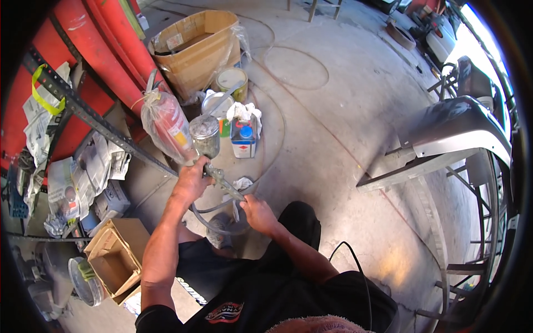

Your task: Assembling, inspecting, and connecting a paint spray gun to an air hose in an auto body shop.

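Note:
Between my hands is a grey, paint-smeared spray-gun-like tool [225, 182]; its exact kind is hard to make out. My left hand [191, 180] is closed round its darker upper end. The fingers of my right hand [257, 212] are wrapped round its lower end. Just beyond my left hand is a spattered jar [205, 139] with a grey top; whether it joins the tool I cannot tell. A red cylinder [169, 125] in clear plastic stands left of it. To the jar's right is a rectangular can [243, 145] with a blue cap, a white rag [246, 112] on top.
Behind the cans stands a large cardboard box [191, 66]. An open carton [115, 258] is by my left arm, below newspaper-covered parts [83, 183]. Hoses [338, 141] cross the concrete floor. A dark car body panel [444, 130] rests on a stand at right.

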The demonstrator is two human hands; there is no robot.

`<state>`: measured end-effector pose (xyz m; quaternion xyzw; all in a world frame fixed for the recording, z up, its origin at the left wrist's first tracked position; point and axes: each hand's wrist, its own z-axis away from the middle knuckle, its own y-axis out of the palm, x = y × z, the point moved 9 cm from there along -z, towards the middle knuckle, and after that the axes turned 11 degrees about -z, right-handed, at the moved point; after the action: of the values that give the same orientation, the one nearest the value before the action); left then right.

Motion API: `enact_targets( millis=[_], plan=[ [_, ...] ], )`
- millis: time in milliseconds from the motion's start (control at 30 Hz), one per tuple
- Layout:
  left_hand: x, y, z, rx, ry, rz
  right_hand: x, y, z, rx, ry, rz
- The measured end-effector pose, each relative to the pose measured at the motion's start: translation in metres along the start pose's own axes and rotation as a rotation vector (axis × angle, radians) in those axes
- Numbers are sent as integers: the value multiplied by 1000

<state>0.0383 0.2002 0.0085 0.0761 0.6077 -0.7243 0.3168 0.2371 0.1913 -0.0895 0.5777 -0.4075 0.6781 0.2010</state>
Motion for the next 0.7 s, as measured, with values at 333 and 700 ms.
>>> enact_targets(
  millis=[333,700],
  plan=[
    [13,8,-12,-14,81,-111,8,-27,-12,5,-44,119],
    [16,27,-5,16,102,-149,-17,-16,5,94,82,230]
  ],
)
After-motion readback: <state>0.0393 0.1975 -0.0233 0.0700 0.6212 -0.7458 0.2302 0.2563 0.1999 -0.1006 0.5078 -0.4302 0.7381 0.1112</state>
